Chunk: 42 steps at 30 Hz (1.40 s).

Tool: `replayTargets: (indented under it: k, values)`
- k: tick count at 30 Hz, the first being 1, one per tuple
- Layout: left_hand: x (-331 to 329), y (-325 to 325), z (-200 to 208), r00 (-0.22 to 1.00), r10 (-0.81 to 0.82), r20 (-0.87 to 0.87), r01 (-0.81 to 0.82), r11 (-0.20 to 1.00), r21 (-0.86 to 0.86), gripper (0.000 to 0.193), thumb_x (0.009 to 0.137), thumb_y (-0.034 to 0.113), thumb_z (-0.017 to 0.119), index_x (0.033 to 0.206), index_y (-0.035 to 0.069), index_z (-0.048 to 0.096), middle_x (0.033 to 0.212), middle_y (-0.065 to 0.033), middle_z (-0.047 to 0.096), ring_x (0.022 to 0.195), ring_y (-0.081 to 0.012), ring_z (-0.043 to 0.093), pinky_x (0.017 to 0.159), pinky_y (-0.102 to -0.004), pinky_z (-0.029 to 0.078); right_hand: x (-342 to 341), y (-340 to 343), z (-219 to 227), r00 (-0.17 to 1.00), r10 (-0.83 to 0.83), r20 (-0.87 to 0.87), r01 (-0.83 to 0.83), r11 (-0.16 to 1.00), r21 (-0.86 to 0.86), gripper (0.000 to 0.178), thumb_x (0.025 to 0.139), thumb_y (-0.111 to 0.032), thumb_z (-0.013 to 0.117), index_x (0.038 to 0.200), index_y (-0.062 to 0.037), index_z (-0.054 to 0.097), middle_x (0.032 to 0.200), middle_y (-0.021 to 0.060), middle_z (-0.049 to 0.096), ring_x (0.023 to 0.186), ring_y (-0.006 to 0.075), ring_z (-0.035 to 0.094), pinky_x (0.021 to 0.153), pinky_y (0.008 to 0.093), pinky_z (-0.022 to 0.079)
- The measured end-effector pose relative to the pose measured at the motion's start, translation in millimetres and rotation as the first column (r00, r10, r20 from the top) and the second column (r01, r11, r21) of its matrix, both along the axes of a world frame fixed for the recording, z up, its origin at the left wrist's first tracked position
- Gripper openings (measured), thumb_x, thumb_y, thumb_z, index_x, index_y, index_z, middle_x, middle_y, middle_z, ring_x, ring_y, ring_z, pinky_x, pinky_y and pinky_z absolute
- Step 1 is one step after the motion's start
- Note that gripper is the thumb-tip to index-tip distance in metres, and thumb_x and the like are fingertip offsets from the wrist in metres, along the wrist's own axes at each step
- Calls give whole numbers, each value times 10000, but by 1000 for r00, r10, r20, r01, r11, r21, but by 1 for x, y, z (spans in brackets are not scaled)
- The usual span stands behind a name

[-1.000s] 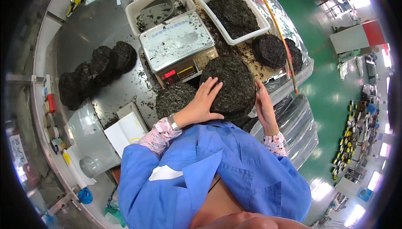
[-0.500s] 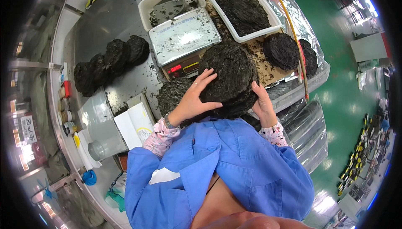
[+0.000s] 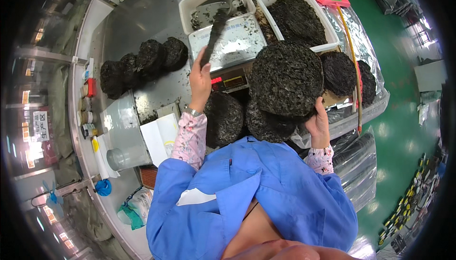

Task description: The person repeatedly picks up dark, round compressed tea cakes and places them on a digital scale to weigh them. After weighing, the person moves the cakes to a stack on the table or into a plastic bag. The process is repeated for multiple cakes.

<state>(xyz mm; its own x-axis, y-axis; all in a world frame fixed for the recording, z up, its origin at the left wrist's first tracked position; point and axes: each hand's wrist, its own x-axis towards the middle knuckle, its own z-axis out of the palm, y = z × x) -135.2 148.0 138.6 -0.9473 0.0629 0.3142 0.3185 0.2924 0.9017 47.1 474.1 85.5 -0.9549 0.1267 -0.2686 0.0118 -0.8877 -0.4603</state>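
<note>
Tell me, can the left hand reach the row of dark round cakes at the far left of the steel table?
Probably yes. The left hand is raised near the scale, and bare table lies between it and the row of cakes. It already grips a dark tool.

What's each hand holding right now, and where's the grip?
Left hand: a dark flat tool, gripped at its lower end. Right hand: a round dark pressed cake, held under its lower right edge.
</note>
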Motion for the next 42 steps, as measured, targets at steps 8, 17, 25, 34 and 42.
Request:
replayTargets:
  k: [8, 17, 25, 34, 42]
  values:
    - [14, 20, 32, 959, -110, 260, -160, 546, 823, 509, 1021, 439, 449, 1258, -5, 527, 1212, -72, 614, 1045, -149, 609, 870, -315, 508, -16, -16, 5, 998, 60, -24, -61, 998, -36, 481, 947, -268, 640, 1345, -37, 498, 1349, 102, 561, 1231, 264, 539, 1073, 435, 419]
    - [63, 52, 52, 955, -145, -260, 68, 957, -283, 335, 886, 116, 684, 1184, 13, 571, 1113, -137, 574, 1009, -241, 572, 900, -344, 453, -28, -46, -9, 998, 63, -2, -63, 995, -74, 462, 944, -241, 639, 1341, -43, 511, 1326, 85, 574, 1215, 249, 544, 1049, 426, 438]
    - [82, 94, 58, 888, -458, -39, 428, 856, -290, 202, 850, 162, 705, 1018, 67, 644, 975, -93, 613, 770, -253, 644, 641, -340, 525, -26, -44, 25, 994, 101, -33, -92, 972, 214, 586, 870, -198, 727, 1342, 10, 449, 1273, 98, 588, 1130, 205, 588, 986, 359, 476]
    - [75, 111, 56, 869, -475, -138, 426, 861, -279, 224, 824, 118, 747, 1022, 64, 657, 898, -66, 628, 584, -153, 606, 515, -278, 480, -26, -39, 29, 993, 118, 4, -114, 954, 276, 576, 855, -131, 748, 1324, 13, 446, 1248, 92, 595, 1118, 185, 591, 960, 335, 491]
    - [70, 111, 51, 868, -492, -70, 453, 841, -295, 116, 863, 67, 683, 922, 30, 591, 832, -55, 571, 576, -136, 582, 510, -263, 459, -31, -40, 28, 989, 149, 0, -146, 967, 210, 589, 855, -161, 751, 1328, 14, 446, 1252, 102, 592, 1119, 200, 592, 964, 350, 495]
